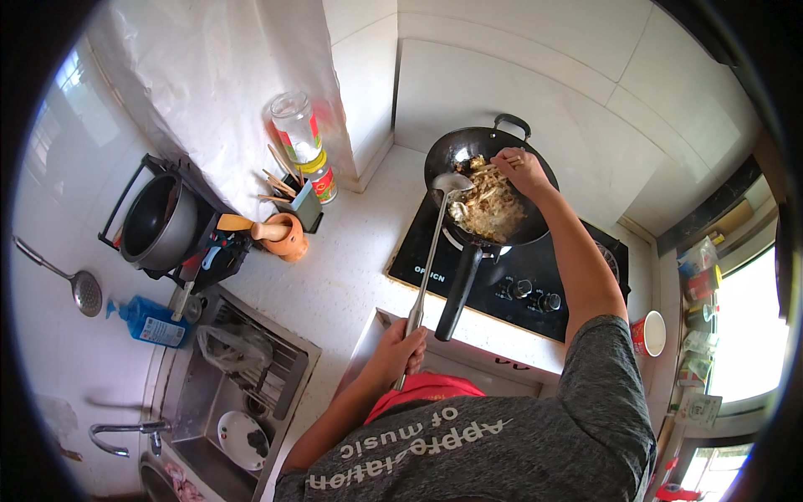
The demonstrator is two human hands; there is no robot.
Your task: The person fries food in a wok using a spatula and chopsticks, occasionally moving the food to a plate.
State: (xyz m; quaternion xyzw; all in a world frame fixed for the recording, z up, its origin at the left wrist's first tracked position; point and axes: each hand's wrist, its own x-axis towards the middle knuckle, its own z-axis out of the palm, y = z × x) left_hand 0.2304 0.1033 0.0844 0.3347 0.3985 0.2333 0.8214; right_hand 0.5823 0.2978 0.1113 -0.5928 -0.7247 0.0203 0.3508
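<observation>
My left hand (395,352) grips the handle of a long metal wok ladle (431,263), whose bowl rests over the left side of the black wok (538,233). In my right hand (522,173) is a pair of wooden chopsticks (488,168), their tips down at the food. A brown, wet-looking mix of food (492,204) lies in the wok, with paler pieces near the ladle bowl. The wok sits on the left burner of a black gas hob (483,288), its long black handle (458,295) pointing towards me.
Left of the hob stand a wooden mortar (292,243) with a pestle, a chopstick holder (307,210) and a glass jar (295,128). Further left are a dark pot (157,219), a blue pump bottle (154,321) and a sink (201,414) holding a plate (241,439). A paper cup (652,334) is at right.
</observation>
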